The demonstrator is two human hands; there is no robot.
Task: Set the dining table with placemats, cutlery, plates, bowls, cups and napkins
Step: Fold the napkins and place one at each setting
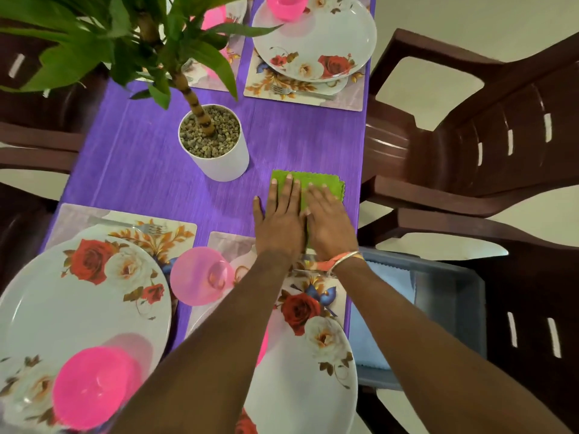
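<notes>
Left hand point(280, 220), right hand point(329, 223): flat, pressing one green napkin point(316, 180) | two forks point(147, 227)

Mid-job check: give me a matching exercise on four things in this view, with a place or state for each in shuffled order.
Things:
1 green napkin
2 plant pot
3 grey crate
4 nearest pink bowl

Places or states:
A on the lower left plate
B flat under the left hand and right hand
C on a chair right of the table
D filled with pebbles

Pairs: 1-B, 2-D, 3-C, 4-A
</notes>
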